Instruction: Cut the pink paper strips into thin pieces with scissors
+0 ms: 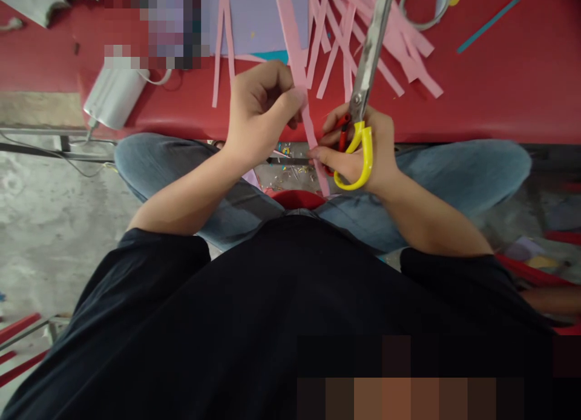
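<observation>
A long pink strip [309, 126] hangs over the near table edge, wider at the top and narrow lower down. My left hand [261, 111] pinches it between thumb and fingers at mid-length. Lower on the same strip, the thumb and fingertips of my right hand [379, 144] close on it. The right hand also carries scissors [368, 57], blades pointing up and away, a yellow handle loop around the hand. Something red and dark shows among its fingers; whether it belongs to the scissors I cannot tell. Several cut pink strips [349, 39] lie just beyond both hands.
On the red table [490, 99] are a lilac sheet [263, 20], a tape roll [424, 26], a blue stick [488, 25] and a white box-shaped device [115, 93] with a cable. Small scraps [295, 172] litter the floor between my knees.
</observation>
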The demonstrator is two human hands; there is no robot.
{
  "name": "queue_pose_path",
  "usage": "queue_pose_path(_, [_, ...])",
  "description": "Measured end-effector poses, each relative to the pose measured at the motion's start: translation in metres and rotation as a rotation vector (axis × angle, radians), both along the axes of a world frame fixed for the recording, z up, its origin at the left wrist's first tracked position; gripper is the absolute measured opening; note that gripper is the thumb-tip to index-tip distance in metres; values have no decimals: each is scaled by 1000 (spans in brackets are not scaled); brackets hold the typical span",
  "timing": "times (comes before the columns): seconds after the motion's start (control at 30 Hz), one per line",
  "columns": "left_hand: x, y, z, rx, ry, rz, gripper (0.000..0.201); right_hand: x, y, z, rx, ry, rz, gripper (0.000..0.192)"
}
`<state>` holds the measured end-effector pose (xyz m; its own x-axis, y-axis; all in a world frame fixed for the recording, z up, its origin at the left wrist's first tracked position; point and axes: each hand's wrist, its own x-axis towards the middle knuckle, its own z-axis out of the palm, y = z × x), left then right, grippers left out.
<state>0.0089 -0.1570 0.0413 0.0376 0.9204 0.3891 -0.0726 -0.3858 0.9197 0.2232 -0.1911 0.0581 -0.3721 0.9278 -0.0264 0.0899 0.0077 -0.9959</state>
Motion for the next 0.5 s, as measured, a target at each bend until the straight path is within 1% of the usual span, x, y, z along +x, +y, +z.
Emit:
queue_pose_path(0.13, [-7,10,-16,58,19,-54,43,3,-2,-5,53,-138,43,48])
queue_pose_path(0.17, [-8,12,-18,72,25,-55,43,4,-3,-6,69,-166,53,48])
queue_pose_path(0.23, [-8,14,-21,100,21,-18,43,5,-3,-6,106,-199,64,46])
queue_pose_path(0.3, [-7,14,-21,133,20,31,42,5,-4,-5,130,-211,66,42])
queue_pose_path(0.37, [-5,12,-19,154,28,74,41,5,-5,-5,119,-191,66,42])
queue_pose_path(0.5, [-1,6,-10,95,100,203,41,6,-4,-13,27,-120,92,54])
